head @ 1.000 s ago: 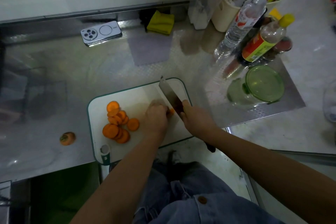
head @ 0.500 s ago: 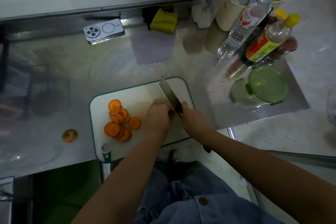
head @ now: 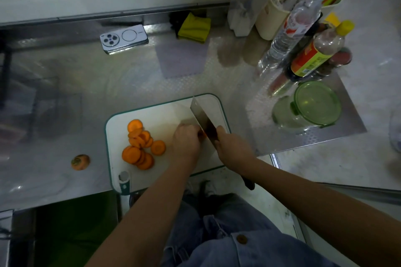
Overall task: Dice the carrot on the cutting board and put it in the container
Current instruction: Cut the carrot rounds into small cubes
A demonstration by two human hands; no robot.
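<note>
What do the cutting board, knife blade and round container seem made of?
Cutting board: likely plastic, matte white with a green rim.
Knife blade: metal, smooth, dully reflective.
Round container: probably clear glass, see-through, under a translucent green plastic-looking lid.

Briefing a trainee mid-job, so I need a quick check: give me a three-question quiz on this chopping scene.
1. True or false: the carrot slices lie on the cutting board.
2. The right hand grips: A the knife, B a spoon, C a peeler.
3. Fill in: the cut-off carrot top lies off the board, on the ___.
Key: 1 true; 2 A; 3 counter.
</note>
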